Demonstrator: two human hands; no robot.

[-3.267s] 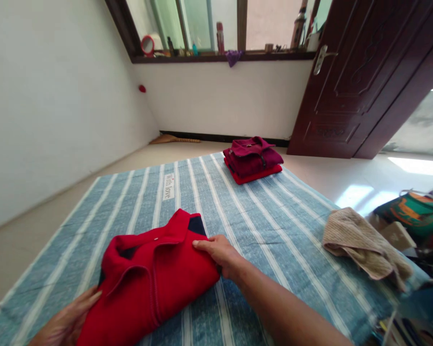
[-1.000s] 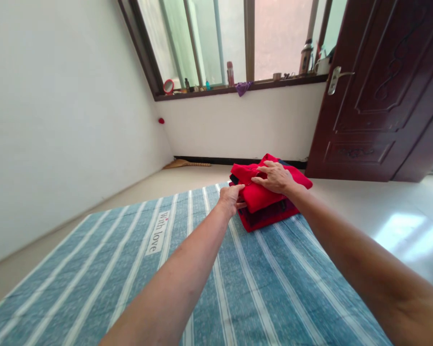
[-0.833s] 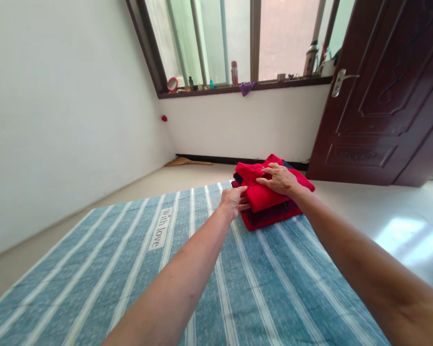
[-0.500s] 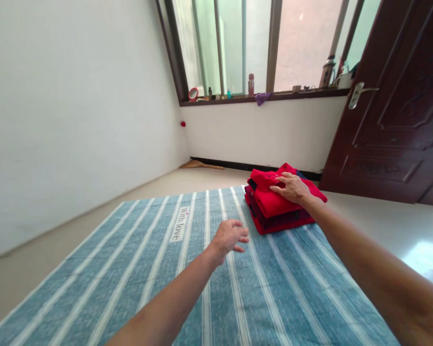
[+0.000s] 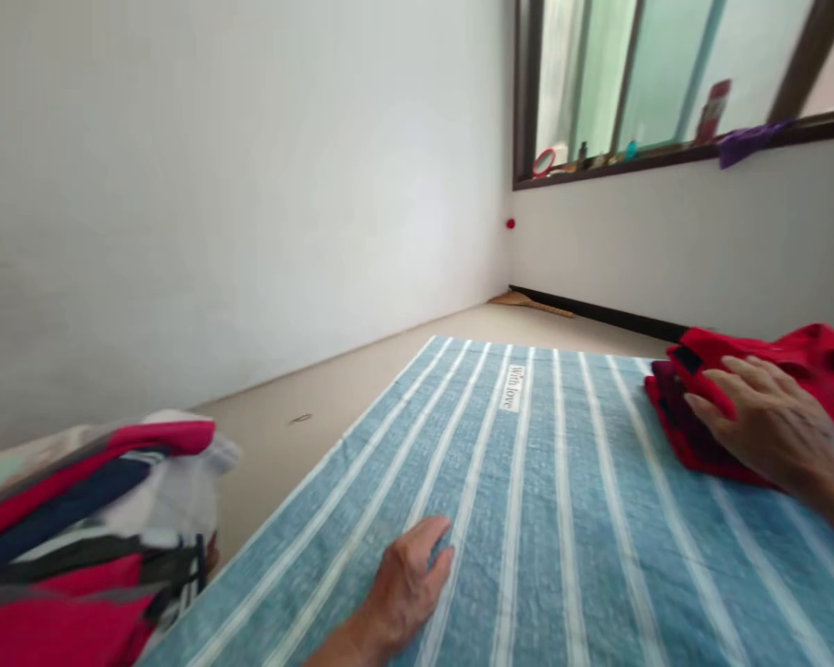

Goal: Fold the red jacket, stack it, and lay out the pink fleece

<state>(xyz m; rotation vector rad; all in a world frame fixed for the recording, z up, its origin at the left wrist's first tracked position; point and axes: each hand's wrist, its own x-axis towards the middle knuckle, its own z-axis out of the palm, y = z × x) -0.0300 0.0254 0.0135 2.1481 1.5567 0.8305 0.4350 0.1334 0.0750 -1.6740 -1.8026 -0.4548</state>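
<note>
At the right, a stack of folded red clothes (image 5: 806,357) lies on the blue striped cloth (image 5: 549,556), with dark maroon layers showing below the top red one. My right hand (image 5: 771,417) is open, fingers stretched, over the stack's front side; I cannot tell whether it touches the fabric. Low in the middle, my left hand (image 5: 411,574) is empty above the striped cloth, its thumb and loosely bent fingers apart. To its left sits a pile of mixed clothes (image 5: 97,519) in pink-red, navy, white and dark green, beside the cloth's left edge.
A white wall (image 5: 250,185) runs along the left, meeting the window wall at a corner. On the floor there lies a broom (image 5: 538,304). The windowsill holds a red-rimmed mirror (image 5: 544,163), a bottle (image 5: 713,111) and a purple cloth (image 5: 747,144).
The view has swung left, bringing the mixed clothes pile in and taking the door out. My left hand has moved left, away from the red stack; my right hand remains by the stack.
</note>
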